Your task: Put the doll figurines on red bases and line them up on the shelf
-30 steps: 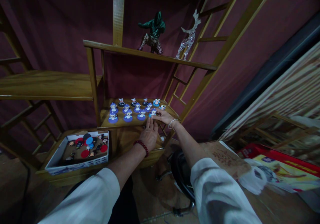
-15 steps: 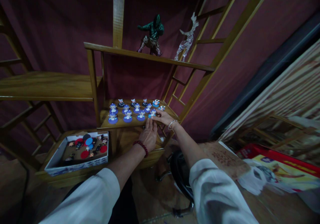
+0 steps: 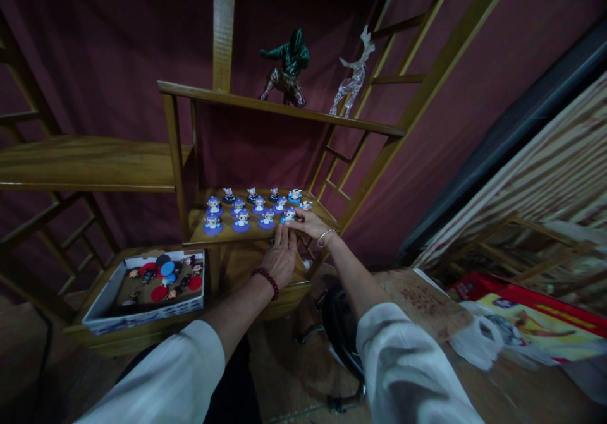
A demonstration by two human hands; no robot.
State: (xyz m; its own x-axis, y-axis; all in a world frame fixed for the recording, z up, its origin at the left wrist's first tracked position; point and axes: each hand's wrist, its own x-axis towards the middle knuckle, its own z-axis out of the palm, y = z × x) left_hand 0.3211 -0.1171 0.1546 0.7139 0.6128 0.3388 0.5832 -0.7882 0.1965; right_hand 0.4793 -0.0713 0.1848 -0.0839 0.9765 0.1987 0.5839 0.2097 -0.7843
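Note:
A small purple-and-white figurine (image 3: 287, 216) stands at the right end of the front row on the wooden shelf (image 3: 222, 238). My right hand (image 3: 312, 224) pinches it from the right side, thumb in front. My left hand (image 3: 281, 261) is stretched out just below, fingers straight and fingertips at the shelf edge by the figurine's base; whether they touch it I cannot tell. Several matching figurines (image 3: 241, 221) line the front and middle rows. Behind them are dark-based figurines (image 3: 251, 195) and a light-blue one (image 3: 294, 196). Another figurine (image 3: 306, 205) is partly hidden behind my right hand.
An open cardboard box (image 3: 102, 304) with loose figurines and round bases sits at lower left. Overhead, a shelf holds a green crouching statue (image 3: 290, 70) and a clear deer (image 3: 353, 83). A black chair (image 3: 341, 329) stands below; a red-yellow package (image 3: 535, 326) lies at right.
The view has shifted very slightly. Both hands stay at the same figurine, and no figurine has visibly changed its place.

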